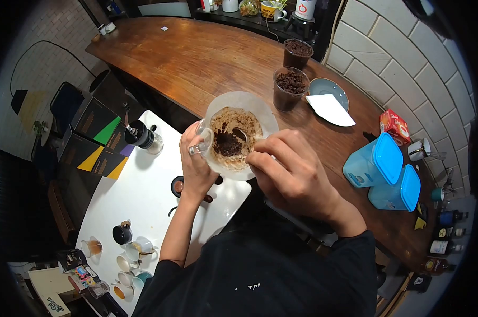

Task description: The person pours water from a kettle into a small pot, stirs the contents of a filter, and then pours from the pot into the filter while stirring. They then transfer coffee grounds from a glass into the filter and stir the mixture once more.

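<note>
My left hand (pixel 195 161) is closed around the handle side of a clear coffee dripper (pixel 203 143), held up in front of my chest. A paper filter (pixel 268 124) lines it, with dark wet coffee grounds (pixel 227 142) at the bottom and brown residue up the sides. My right hand (pixel 292 171) pinches a spoon (pixel 242 134) whose bowl reaches into the grounds; its handle is mostly hidden by my fingers. Beyond the dripper, a plastic cup full of dark grounds (pixel 290 89) stands on the wooden counter, with a second cup of grounds (pixel 298 53) behind it.
On the wooden counter (pixel 197 53) are a grey plate (pixel 329 87) with folded white paper (pixel 331 109), blue-lidded containers (pixel 373 161) and a red box (pixel 394 127). The white table (pixel 144 195) at left holds a hand grinder (pixel 141 134) and several cups (pixel 138 248).
</note>
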Motion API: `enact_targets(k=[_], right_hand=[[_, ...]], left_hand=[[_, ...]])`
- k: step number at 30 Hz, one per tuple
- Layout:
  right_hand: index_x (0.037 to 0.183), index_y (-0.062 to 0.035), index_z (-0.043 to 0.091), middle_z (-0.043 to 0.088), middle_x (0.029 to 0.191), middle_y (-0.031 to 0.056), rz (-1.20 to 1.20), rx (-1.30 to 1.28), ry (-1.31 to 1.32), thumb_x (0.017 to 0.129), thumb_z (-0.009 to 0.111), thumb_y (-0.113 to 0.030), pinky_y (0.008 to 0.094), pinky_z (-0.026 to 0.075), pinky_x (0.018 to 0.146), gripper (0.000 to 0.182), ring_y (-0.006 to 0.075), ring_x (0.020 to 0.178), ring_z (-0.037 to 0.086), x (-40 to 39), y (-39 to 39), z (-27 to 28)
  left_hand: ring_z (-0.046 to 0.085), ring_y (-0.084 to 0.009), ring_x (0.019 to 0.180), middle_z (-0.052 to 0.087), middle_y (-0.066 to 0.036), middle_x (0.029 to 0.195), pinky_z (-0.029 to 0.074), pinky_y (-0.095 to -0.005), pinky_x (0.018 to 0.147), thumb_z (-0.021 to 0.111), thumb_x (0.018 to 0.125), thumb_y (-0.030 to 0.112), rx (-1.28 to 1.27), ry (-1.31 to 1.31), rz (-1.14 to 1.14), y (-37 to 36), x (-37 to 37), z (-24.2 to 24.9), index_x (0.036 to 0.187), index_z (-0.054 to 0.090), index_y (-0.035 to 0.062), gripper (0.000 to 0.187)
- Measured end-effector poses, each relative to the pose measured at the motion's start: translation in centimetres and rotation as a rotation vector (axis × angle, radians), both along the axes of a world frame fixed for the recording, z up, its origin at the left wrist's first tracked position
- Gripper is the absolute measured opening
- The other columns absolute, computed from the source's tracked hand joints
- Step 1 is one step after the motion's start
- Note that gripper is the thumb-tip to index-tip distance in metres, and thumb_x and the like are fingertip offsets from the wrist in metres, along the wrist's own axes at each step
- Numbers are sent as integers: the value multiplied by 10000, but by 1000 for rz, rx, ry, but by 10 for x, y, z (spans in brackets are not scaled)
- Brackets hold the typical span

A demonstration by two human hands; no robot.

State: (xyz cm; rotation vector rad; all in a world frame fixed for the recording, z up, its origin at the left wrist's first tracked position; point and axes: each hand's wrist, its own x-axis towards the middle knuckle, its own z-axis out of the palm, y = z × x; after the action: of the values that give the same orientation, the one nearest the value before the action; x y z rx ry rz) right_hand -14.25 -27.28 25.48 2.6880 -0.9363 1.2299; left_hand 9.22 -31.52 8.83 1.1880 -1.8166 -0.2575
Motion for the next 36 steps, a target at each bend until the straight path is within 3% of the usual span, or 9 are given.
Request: enact_targets(k=[1,4,10,12,16,18,19,25,36], right_hand=[[961,-13,667,636,954,97,1,1,0,743,710,-39,385,503,821,224,267,940,617,3,2,-2],[959,20,641,615,918,120,4,42,-34,761,708,-22,396,520,791,213,293,885,610,12,3,-7],[939,46,602,601,896,166,11,253,-208,847,655,-1,431,509,789,116,340,860,596,24,3,0],[935,33,626,621,818,139,-27,334,-288,865,641,38,360,522,697,71,298,747,639,29,1,3],[941,35,634,638,795,143,-34,432,-383,922,600,-3,345,513,653,54,237,700,649,28,-9,2],[955,42,642,665,801,151,-42,667,-468,976,564,-55,331,510,627,126,170,713,658,23,-15,9],[909,45,658,695,728,188,-59,674,-534,986,584,-111,381,530,591,189,272,635,711,23,-20,7],[968,27,697,717,823,59,128,1034,-798,1023,560,-130,265,519,715,215,94,776,669,-8,-54,-22],[1017,-5,667,688,890,49,161,1009,-916,1029,560,-169,243,476,802,196,97,857,625,-52,-72,-19]], left_hand=[[500,-426,1324,511,-220,1407,391,-547,1102,923,687,185,-162,-148,70,5,-9,25,1314,386,90,831],[498,-427,1324,513,-216,1406,387,-544,1105,937,664,195,-242,-136,135,7,-16,30,1324,396,98,859],[498,-425,1310,506,-215,1414,383,-532,1096,942,654,207,-224,-146,181,12,-19,31,1330,414,87,866],[498,-425,1305,506,-215,1414,381,-532,1093,940,652,203,-207,-145,189,13,-19,32,1327,418,78,862],[496,-427,1301,505,-217,1409,373,-540,1092,936,647,202,-185,-145,217,16,-20,33,1323,421,59,862],[494,-428,1304,504,-219,1409,371,-543,1092,936,646,205,-179,-165,212,18,-18,34,1324,420,59,864],[492,-429,1306,502,-220,1409,368,-546,1093,936,645,208,-174,-184,209,19,-18,35,1326,420,59,867],[486,-430,1314,497,-225,1415,367,-546,1094,935,648,212,-183,-217,187,16,-18,33,1334,415,56,875],[452,-462,1306,448,-265,1418,374,-519,1099,893,683,132,-98,-207,142,6,-23,32,1418,339,-31,935]])
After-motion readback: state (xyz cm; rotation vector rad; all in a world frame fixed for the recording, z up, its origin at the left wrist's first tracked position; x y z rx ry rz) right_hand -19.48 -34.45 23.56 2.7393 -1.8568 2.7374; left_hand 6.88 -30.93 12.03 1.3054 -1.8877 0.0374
